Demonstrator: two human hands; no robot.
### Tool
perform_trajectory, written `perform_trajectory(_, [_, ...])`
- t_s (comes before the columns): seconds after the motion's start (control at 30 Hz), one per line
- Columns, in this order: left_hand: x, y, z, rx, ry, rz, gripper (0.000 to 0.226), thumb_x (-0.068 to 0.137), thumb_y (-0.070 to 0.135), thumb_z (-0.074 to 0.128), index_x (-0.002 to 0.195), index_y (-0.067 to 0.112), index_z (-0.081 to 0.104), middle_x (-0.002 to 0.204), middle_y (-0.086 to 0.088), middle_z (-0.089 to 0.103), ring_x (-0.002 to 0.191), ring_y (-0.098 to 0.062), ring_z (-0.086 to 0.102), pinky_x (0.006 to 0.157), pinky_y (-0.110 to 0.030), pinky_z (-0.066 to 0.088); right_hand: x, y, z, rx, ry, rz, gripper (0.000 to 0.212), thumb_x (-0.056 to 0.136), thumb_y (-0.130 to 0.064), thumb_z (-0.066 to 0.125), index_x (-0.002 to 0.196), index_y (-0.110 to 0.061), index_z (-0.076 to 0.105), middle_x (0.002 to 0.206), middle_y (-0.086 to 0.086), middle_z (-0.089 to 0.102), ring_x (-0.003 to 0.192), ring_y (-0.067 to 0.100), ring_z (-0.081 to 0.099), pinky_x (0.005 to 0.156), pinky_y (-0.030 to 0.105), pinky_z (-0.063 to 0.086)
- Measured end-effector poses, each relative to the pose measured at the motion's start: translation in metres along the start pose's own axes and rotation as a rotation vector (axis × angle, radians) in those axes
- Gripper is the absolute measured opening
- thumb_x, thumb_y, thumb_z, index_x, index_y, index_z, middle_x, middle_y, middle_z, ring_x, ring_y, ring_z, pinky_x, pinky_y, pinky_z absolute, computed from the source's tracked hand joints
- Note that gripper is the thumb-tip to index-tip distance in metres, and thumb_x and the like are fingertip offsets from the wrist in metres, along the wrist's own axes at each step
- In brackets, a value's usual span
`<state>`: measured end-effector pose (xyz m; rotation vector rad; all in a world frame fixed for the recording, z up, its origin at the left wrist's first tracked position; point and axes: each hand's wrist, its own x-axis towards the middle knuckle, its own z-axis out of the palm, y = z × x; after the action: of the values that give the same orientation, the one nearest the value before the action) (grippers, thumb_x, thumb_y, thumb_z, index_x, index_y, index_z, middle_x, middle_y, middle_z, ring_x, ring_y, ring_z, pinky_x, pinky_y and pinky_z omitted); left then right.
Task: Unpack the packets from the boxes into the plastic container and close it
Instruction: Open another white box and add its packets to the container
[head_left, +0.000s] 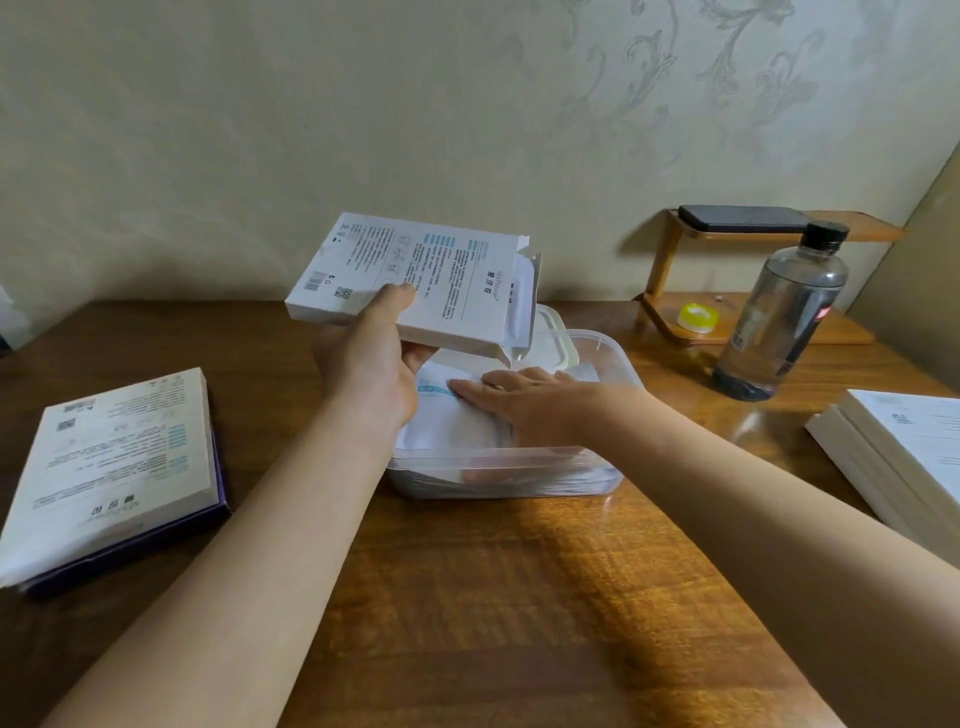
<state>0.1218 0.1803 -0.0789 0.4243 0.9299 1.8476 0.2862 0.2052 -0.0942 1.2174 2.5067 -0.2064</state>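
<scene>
Packets (457, 415): lay in the plastic container (597, 470) on the tabletop (519, 597), flattened under the right hand (524, 400), its fingers straight and grip apart.
Held box (410, 275): tilted above the container, open end down; the left hand (371, 364) had its grip clamped on the near edge, thumb on top.
Slipping packet (522, 306): poked from the open end; it might have dropped onto the right hand or the lid (558, 338) behind, rather than inside.
Pile risk: uneven packets could have stopped the lid seating.
Bottle (779, 312): near; a wide swing might have toppled it.

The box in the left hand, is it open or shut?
Open. The box held by the left hand has its right end flaps folded out above the container.
</scene>
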Motion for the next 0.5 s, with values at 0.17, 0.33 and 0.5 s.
perform_trajectory(0.17, [0.002,-0.001,-0.002,0.016,-0.010,0.005,0.039,0.089,0.002,0.073,0.122,0.020,0.066,0.112,-0.006,0.077,0.096,-0.021,0.077,0.065,-0.035,0.062,-0.007,0.005,-0.005,0.064,0.027,0.016,0.091,0.085,-0.076,0.049,0.154,-0.051,-0.005,0.167,-0.006,0.008,0.152,0.030,0.012,0.118,0.063,0.017])
perform_trajectory(0.33, [0.005,-0.001,-0.002,0.025,-0.013,-0.005,0.033,0.089,0.002,0.072,0.115,0.023,0.068,0.113,-0.005,0.077,0.099,-0.022,0.076,0.063,-0.033,0.061,-0.024,0.026,-0.012,0.025,-0.034,0.081,0.103,0.082,-0.074,0.055,0.158,-0.039,-0.005,0.166,-0.008,0.011,0.152,0.027,0.018,0.120,0.057,0.021])
perform_trajectory(0.5, [0.005,-0.002,-0.002,0.033,-0.012,-0.014,0.032,0.089,0.003,0.072,0.113,0.023,0.068,0.112,-0.005,0.078,0.098,-0.021,0.076,0.062,-0.032,0.061,-0.017,0.020,-0.003,-0.040,-0.049,0.101,0.096,0.092,-0.054,0.058,0.160,-0.027,-0.004,0.165,0.001,0.014,0.150,0.032,0.019,0.120,0.055,0.023])
